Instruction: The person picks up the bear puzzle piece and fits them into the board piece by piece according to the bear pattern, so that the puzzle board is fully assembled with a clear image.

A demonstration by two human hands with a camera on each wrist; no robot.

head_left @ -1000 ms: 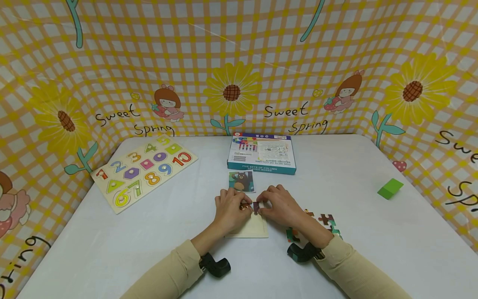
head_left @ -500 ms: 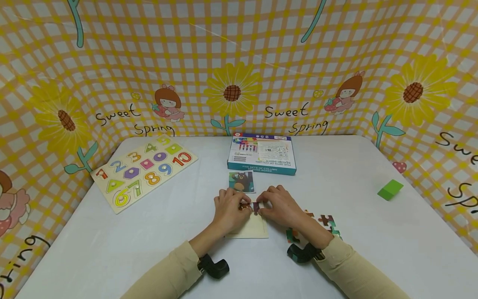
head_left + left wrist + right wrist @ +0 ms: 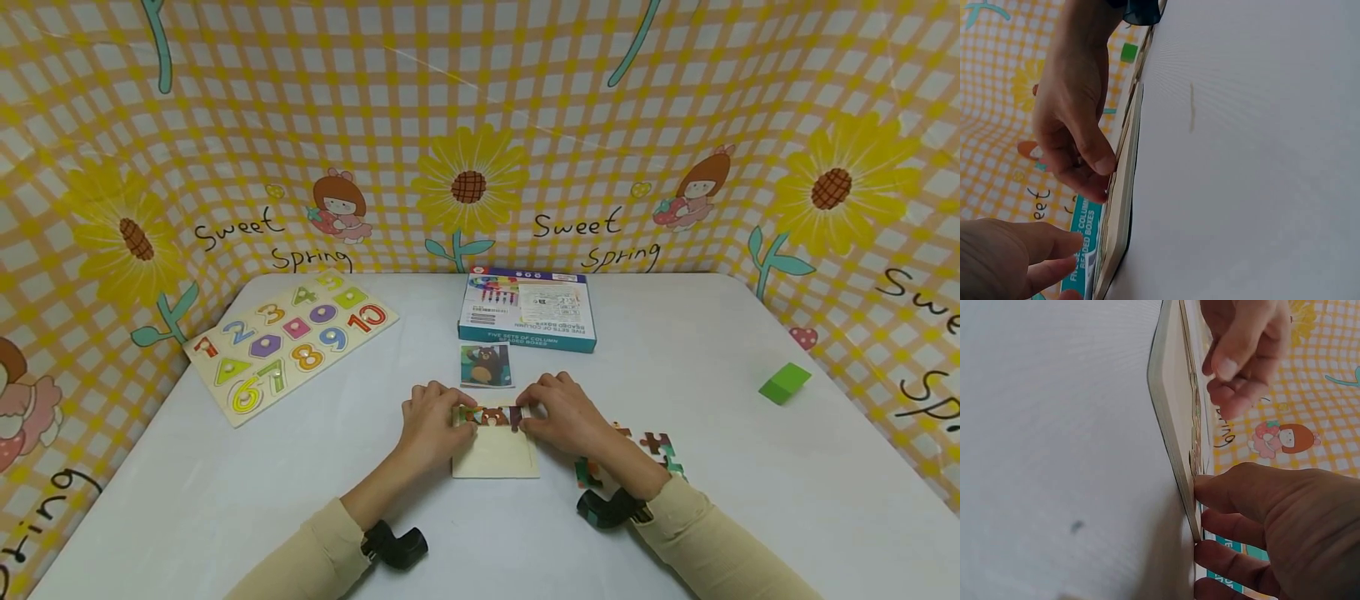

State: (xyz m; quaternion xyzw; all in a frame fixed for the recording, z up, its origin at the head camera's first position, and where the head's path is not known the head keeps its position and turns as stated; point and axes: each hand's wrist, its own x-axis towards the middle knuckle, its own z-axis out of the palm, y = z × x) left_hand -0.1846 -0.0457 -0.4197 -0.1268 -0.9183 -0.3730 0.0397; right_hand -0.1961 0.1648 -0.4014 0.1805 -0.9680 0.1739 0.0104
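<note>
A pale wooden puzzle board (image 3: 495, 454) lies flat in the middle of the table, with a row of jigsaw pieces (image 3: 492, 416) along its far edge, showing a bear's face and a dark piece at the right. My right hand (image 3: 566, 417) holds the board's far right corner, thumb and fingertips on its edge beside the dark piece. At the far left corner is my left hand (image 3: 435, 429), thumb and forefinger spread on either side of the leftmost piece. The left wrist view shows the left fingertips apart, with nothing pinched. Behind the board lies a bear picture card (image 3: 484, 367).
Loose jigsaw pieces (image 3: 656, 442) lie right of the board, partly under the right forearm. A bead-set box (image 3: 527, 312) stands behind the card. The number board (image 3: 292, 337) is at far left, a green block (image 3: 785, 383) at far right.
My left hand has moved left along the row, uncovering the bear-face piece. The right hand stays at the same corner.
</note>
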